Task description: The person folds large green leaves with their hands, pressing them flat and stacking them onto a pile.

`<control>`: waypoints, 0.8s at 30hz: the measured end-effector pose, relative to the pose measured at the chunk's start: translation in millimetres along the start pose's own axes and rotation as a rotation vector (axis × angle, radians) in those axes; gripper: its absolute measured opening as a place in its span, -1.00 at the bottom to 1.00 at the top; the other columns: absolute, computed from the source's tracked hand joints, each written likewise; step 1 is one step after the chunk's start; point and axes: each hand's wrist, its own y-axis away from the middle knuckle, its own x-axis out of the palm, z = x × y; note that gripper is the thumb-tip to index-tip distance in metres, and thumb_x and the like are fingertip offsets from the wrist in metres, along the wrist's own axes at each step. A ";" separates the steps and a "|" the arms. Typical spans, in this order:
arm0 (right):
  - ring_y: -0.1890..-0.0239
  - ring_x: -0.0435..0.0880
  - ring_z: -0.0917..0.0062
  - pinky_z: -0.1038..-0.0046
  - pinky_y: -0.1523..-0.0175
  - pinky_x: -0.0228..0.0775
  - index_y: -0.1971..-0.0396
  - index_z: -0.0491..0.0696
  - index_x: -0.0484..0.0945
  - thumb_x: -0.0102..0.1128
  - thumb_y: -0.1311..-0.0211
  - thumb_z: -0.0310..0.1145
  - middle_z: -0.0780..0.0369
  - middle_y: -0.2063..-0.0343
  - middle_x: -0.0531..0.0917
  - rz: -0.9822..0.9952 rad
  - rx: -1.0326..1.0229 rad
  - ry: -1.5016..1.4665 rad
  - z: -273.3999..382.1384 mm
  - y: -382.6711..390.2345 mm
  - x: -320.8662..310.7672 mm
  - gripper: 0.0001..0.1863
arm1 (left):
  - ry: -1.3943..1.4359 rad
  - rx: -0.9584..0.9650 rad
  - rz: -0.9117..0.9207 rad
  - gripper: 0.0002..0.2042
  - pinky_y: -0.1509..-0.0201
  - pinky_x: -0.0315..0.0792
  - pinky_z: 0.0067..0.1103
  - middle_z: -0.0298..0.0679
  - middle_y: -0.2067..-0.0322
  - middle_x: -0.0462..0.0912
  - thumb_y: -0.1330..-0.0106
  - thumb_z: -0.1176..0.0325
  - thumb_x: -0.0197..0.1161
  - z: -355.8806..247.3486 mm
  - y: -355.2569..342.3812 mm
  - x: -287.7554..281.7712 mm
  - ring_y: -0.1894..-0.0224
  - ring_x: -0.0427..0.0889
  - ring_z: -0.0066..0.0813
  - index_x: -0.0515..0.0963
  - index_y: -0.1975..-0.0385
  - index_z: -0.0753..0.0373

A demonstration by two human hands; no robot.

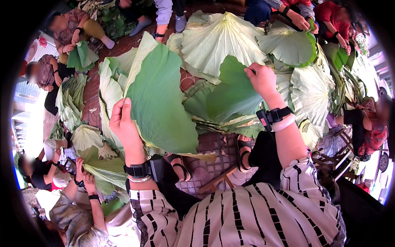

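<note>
My left hand (125, 125) is closed on a large folded lotus leaf (162, 99), thumb on its near face and fingers behind. The leaf stands upright, smooth green side showing, with a paler layer along its left edge. My right hand (263, 80) is raised with fingers pinched at the upper edge of a second green lotus leaf (232, 92). That leaf hangs down to the left of the wrist, slightly blurred. Beyond both hands, a broad pale lotus leaf (224, 43) lies spread over other leaves, its veins fanning out from a point.
Stacked lotus leaves (312, 88) continue at the right, and a bundle of folded leaves (72, 101) lies at the left. Several people sit around; a co-worker's hands (86, 177) hold a leaf close at lower left. Below are my sandalled feet, a wooden stool (218, 181) and paving (210, 144).
</note>
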 end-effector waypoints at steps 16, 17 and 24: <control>0.35 0.55 0.58 0.46 0.14 0.42 0.24 -0.17 0.71 0.45 -0.29 -0.31 0.31 0.34 0.70 -0.358 0.881 -1.296 -30.5 -10.7 52.2 -0.77 | 0.068 0.022 -0.159 -0.88 -0.03 0.38 -0.65 -0.41 0.26 0.68 -0.38 0.38 0.38 5.2 -15.7 -23.4 0.18 0.54 -0.67 0.70 0.21 0.28; 0.33 0.57 0.52 0.40 0.11 0.44 0.22 -0.19 0.70 0.45 -0.28 -0.31 0.27 0.30 0.71 -0.374 1.087 -1.286 -35.8 -4.6 74.0 -0.76 | 0.063 0.022 -0.161 -0.88 -0.03 0.38 -0.65 -0.41 0.26 0.68 -0.38 0.38 0.38 3.3 -16.0 -25.2 0.18 0.54 -0.67 0.70 0.21 0.28; 0.40 0.60 0.48 0.37 0.32 0.45 0.21 -0.12 0.69 0.41 -0.26 -0.39 0.25 0.35 0.70 -0.235 1.418 -1.047 -63.2 99.4 210.4 -0.83 | 0.064 -0.002 -0.179 -0.86 -0.03 0.38 -0.65 -0.42 0.27 0.65 -0.38 0.37 0.40 -9.7 -13.7 -23.0 0.19 0.51 -0.68 0.68 0.20 0.30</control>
